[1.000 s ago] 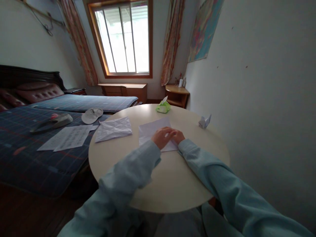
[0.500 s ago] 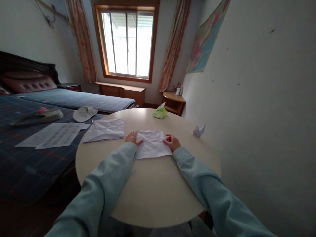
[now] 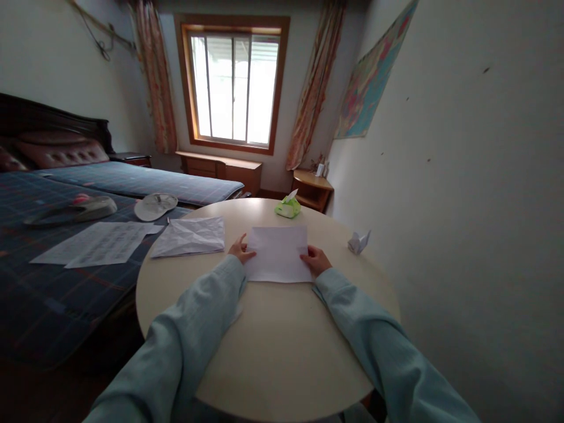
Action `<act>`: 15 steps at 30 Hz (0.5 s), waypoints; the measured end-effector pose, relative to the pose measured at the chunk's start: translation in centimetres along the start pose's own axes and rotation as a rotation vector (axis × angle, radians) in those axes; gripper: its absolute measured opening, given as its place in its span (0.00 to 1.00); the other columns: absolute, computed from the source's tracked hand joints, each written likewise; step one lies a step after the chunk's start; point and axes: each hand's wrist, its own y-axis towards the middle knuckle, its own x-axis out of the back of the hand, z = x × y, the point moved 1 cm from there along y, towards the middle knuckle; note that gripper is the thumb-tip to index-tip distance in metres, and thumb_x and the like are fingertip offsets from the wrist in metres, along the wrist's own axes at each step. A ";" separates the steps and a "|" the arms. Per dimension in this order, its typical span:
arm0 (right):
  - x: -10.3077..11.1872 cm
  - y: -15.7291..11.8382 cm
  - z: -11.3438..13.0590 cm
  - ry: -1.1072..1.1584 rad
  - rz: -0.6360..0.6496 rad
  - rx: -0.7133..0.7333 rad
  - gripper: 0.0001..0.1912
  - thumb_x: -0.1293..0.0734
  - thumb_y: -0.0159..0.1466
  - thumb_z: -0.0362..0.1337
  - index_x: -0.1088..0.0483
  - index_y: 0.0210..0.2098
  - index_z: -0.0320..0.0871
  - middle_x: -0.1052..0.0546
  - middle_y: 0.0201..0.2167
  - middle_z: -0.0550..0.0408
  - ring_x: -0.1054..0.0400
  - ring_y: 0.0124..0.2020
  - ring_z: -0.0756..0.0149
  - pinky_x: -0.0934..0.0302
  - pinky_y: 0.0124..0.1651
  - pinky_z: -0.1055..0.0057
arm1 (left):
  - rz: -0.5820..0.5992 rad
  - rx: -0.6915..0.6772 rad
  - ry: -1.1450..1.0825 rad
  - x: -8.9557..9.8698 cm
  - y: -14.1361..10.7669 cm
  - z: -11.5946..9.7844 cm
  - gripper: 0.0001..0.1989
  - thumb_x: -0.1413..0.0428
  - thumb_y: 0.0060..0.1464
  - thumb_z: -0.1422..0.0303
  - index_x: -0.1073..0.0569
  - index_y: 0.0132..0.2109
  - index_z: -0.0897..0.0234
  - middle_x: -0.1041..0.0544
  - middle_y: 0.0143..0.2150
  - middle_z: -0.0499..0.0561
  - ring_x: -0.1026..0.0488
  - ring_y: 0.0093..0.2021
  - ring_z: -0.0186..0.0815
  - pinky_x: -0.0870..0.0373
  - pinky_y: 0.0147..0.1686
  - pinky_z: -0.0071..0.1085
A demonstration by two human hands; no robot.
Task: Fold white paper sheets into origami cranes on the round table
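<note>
A white sheet of paper (image 3: 278, 254) with a smooth upper face lies in front of me on the round table (image 3: 282, 346). My left hand (image 3: 241, 249) grips the sheet's left edge between thumb and fingers. On the opposite side, my right hand (image 3: 316, 259) pinches the right edge, thumb on top and the other fingers partly hidden behind the paper. Left of my hands rests a stack of creased white paper (image 3: 194, 235). A small folded paper piece (image 3: 359, 241) stands near the table's right edge.
A green tissue pack (image 3: 288, 207) sits at the table's far side. On the bed (image 3: 26, 294) to the left are printed sheets (image 3: 103, 242), a white cap (image 3: 155, 207) and a grey item (image 3: 94, 207). A wall runs along the right.
The creased surface between my hands has given way to a smooth one. Both hands now hold the sheet by its side edges. The view has shifted slightly.
</note>
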 end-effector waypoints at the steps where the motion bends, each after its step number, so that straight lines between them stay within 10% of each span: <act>1: 0.0 -0.1 0.1 0.018 0.012 -0.006 0.17 0.37 0.41 0.36 0.34 0.32 0.37 0.27 0.27 0.54 0.34 0.29 0.68 0.40 0.32 0.72 | 0.023 0.007 -0.082 0.1 0.0 0.1 0.46 0.38 0.22 0.70 0.49 0.53 0.68 0.27 0.31 0.51 0.31 0.29 0.34 0.34 0.32 0.33; 9: 0.4 -0.3 0.7 0.151 -0.105 -0.061 0.11 0.35 0.37 0.39 0.32 0.20 0.37 0.27 0.20 0.53 0.35 0.23 0.67 0.41 0.27 0.71 | 0.083 0.045 -0.083 0.5 -0.2 -0.5 0.15 0.40 0.24 0.72 0.29 0.27 0.72 0.28 0.20 0.50 0.32 0.24 0.33 0.36 0.27 0.27; 15: 0.8 -0.6 1.6 0.256 0.065 -0.151 0.08 0.33 0.33 0.33 0.32 0.16 0.39 0.29 0.16 0.57 0.37 0.19 0.71 0.43 0.26 0.73 | 0.193 0.259 0.189 0.9 -0.9 -1.9 0.09 0.50 0.37 0.76 0.28 0.29 0.70 0.31 0.16 0.46 0.37 0.17 0.25 0.43 0.18 0.20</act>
